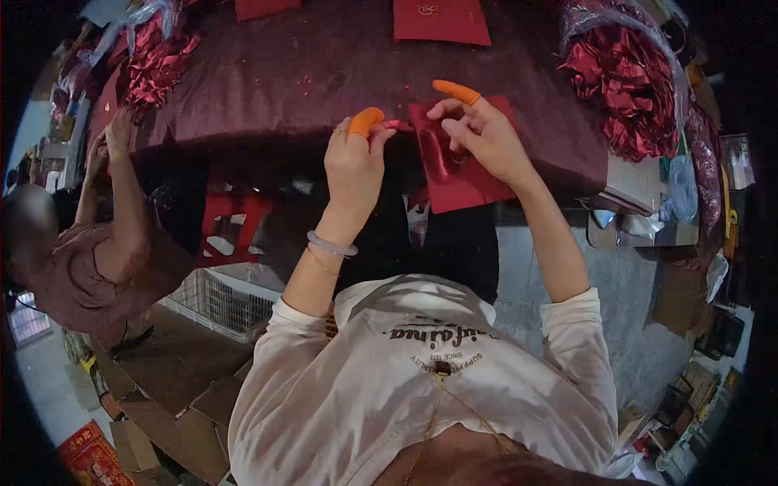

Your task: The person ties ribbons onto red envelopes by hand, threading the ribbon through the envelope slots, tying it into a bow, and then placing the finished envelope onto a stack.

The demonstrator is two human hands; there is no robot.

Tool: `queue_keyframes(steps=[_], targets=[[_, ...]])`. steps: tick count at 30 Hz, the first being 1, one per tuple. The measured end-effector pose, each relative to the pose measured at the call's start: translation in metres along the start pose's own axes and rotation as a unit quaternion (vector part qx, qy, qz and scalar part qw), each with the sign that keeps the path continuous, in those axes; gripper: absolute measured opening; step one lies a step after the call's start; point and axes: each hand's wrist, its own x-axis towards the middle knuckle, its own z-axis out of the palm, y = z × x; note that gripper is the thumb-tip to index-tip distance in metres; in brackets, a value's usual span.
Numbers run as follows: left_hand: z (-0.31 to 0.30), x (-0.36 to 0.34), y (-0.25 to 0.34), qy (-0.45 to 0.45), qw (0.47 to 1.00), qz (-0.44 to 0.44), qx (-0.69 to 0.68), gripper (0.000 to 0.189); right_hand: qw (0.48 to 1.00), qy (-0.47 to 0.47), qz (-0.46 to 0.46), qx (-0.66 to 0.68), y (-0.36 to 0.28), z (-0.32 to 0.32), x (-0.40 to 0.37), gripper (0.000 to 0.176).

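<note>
My left hand [353,168] is over the table's near edge, with an orange finger cot [366,121] on one finger. Its thumb and finger pinch a small red scrap [397,125]. To the right, my right hand [486,139] hovers over a shiny red paper envelope [462,183], which overhangs the table edge. An orange finger cot [455,91] covers its extended index finger, and the other fingers are loosely bent and apart. Nothing shows in that hand; whether it touches the envelope is hard to tell.
A dark red cloth [324,65] covers the table, with tiny red bits on it. Red envelopes [442,20] lie at the far side. Bundles of crumpled red foil paper [624,89] sit at both ends. At left, another person [97,259] works; a white crate [219,304] stands nearby.
</note>
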Motion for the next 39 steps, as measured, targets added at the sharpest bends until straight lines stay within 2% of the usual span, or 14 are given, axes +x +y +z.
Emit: queue_keyframes(steps=[2, 4, 7, 8, 11, 14, 16, 19, 23, 26, 33, 35, 37, 39], targets=[[-0.002, -0.001, -0.001, 0.021, 1.0, -0.009, 0.008, 0.02, 0.999, 0.007, -0.017, -0.049, 0.002, 0.0, -0.002, 0.045], [-0.012, 0.0, 0.009, -0.056, 0.984, -0.169, -0.022, 0.021, 0.997, 0.001, -0.016, -0.07, 0.001, 0.001, -0.002, 0.044], [-0.004, -0.018, 0.007, -0.021, 0.983, -0.159, -0.088, 0.025, 0.995, 0.001, -0.022, -0.101, 0.005, 0.002, 0.0, 0.043], [-0.006, -0.022, 0.007, 0.001, 0.995, -0.094, -0.038, 0.03, 0.992, 0.007, -0.028, -0.122, 0.004, 0.003, 0.0, 0.042], [-0.009, -0.04, 0.019, 0.063, 0.994, -0.08, 0.043, 0.033, 0.962, 0.008, -0.058, -0.265, -0.003, 0.005, -0.002, 0.04], [-0.012, -0.066, 0.034, -0.025, 0.978, -0.135, -0.155, 0.035, 0.985, 0.03, -0.053, -0.159, 0.011, 0.002, 0.003, 0.038], [-0.006, -0.075, 0.036, -0.096, 0.972, -0.138, -0.165, 0.037, 0.991, 0.032, -0.023, -0.131, 0.004, 0.001, 0.003, 0.036], [-0.002, -0.078, 0.037, -0.177, 0.86, -0.331, -0.345, 0.038, 0.995, 0.037, -0.004, -0.097, 0.002, -0.001, 0.003, 0.034], [0.003, -0.081, 0.021, -0.251, 0.795, -0.396, -0.384, 0.037, 0.995, 0.044, -0.016, -0.085, 0.005, -0.001, 0.003, 0.034], [0.01, -0.082, 0.012, -0.246, 0.849, -0.333, -0.328, 0.038, 0.997, 0.049, -0.001, -0.063, 0.004, 0.001, 0.004, 0.033], [0.011, -0.083, 0.004, -0.294, 0.846, -0.334, -0.294, 0.047, 0.998, 0.05, 0.016, -0.033, 0.002, 0.001, 0.006, 0.035], [0.011, -0.081, 0.004, -0.258, 0.836, -0.292, -0.387, 0.054, 0.997, 0.049, -0.008, -0.051, 0.013, 0.002, 0.003, 0.037], [0.003, -0.068, 0.015, -0.245, 0.757, -0.339, -0.501, 0.052, 0.999, 0.036, 0.012, -0.015, 0.004, 0.0, 0.003, 0.043], [-0.007, -0.051, 0.04, -0.145, 0.683, -0.463, -0.546, 0.039, 1.0, 0.002, -0.017, -0.01, -0.006, -0.001, -0.002, 0.049]])
